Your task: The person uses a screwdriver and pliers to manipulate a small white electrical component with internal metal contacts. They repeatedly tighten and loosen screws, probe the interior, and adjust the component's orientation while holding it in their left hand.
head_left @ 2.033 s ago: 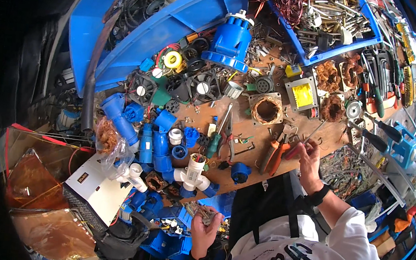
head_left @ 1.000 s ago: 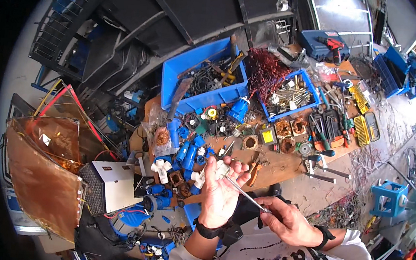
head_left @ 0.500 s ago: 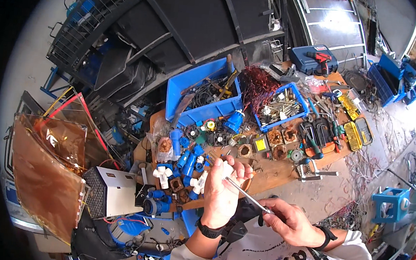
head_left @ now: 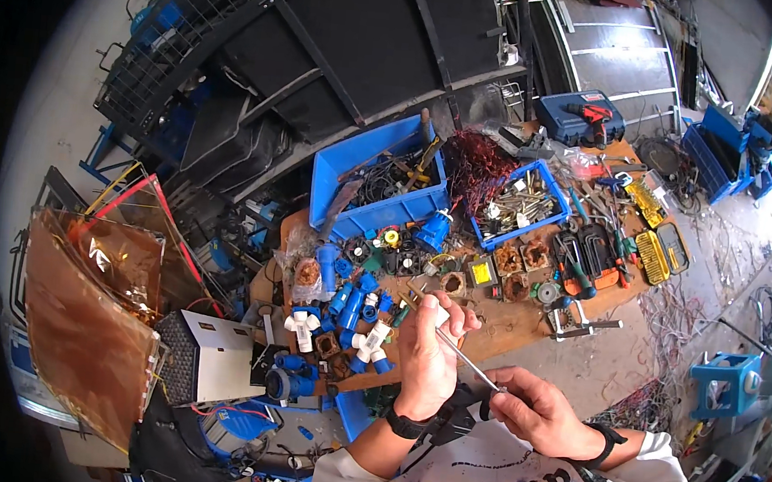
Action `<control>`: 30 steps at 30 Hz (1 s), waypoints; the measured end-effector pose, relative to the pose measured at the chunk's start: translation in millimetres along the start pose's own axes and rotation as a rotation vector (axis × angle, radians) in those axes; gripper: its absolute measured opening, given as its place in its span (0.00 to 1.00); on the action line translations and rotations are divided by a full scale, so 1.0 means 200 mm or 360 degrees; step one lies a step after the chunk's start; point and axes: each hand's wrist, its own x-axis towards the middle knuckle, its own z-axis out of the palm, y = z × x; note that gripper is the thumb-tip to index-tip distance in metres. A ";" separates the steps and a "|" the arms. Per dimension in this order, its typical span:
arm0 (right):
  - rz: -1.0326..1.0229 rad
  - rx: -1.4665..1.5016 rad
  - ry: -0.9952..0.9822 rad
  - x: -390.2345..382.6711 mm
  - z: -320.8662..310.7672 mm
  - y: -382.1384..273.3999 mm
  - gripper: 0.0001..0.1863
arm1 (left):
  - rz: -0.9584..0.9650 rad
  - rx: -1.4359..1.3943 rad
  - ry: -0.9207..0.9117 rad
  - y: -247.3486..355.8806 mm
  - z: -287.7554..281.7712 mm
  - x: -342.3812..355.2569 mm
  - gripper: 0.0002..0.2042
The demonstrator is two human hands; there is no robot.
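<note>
A slim, straight metal rod (head_left: 467, 360) slants between my two hands, its upper end at the left fingers and its lower end at the right. My left hand (head_left: 428, 364) is raised palm inward, fingers curled round a small white piece (head_left: 442, 317) at the rod's upper end. Part of that piece is hidden by the fingers, so its kind is unclear. My right hand (head_left: 537, 412) pinches the rod's lower end between thumb and fingers; something small and shiny shows at the fingertips. Both hands are above the near edge of the wooden workbench (head_left: 488, 326).
White pipe fittings (head_left: 371, 339) and blue fittings (head_left: 351, 303) crowd the bench left of my hands. Behind stand a deep blue bin (head_left: 388, 209) of tools and a shallow blue tray (head_left: 521, 232) of metal parts. Clamps (head_left: 596, 248) and a drill (head_left: 595, 117) are farther right.
My left hand has shifted slightly right, and the rod between the hands tilts more steeply. My right hand stays nearly in place, pinching the lower end.
</note>
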 end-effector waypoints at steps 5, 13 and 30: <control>0.0290 0.0783 -0.0162 -0.01 -0.02 -0.05 0.16 | 0.0127 -0.0061 0.0018 -0.03 0.00 -0.01 0.12; -0.0006 0.0116 0.0022 0.00 -0.02 -0.01 0.15 | 0.0268 0.0050 0.0004 -0.03 0.01 0.01 0.12; 0.0240 0.0066 -0.0109 0.01 -0.25 -0.14 0.11 | 0.0433 0.1016 -0.0106 0.04 -0.11 0.05 0.05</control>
